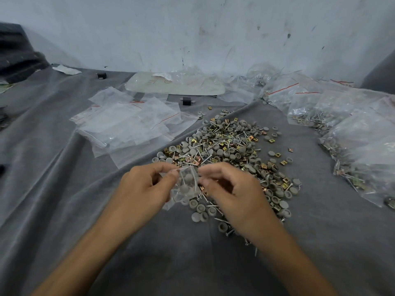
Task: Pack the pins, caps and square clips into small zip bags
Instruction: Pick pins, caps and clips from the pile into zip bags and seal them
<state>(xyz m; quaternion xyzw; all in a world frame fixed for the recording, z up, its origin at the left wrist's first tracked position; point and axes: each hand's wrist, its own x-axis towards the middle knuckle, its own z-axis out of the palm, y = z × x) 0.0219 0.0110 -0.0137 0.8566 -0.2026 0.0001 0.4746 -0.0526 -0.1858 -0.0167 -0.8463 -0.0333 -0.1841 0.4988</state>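
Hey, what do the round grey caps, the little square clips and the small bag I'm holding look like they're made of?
The caps: probably matte grey plastic, dull, no glint. The square clips: likely yellow-plated metal, gold with bright glints. The small bag: thin clear plastic film, see-through and crinkled.

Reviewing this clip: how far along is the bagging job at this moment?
Done: several filled zip bags lie heaped on the right. In hand: the left hand and right hand pinch a small zip bag, partly filled. Left: a large loose pile of caps, pins and square clips on the grey cloth, with a stack of empty zip bags beside it. Roughly midway, I'd judge.
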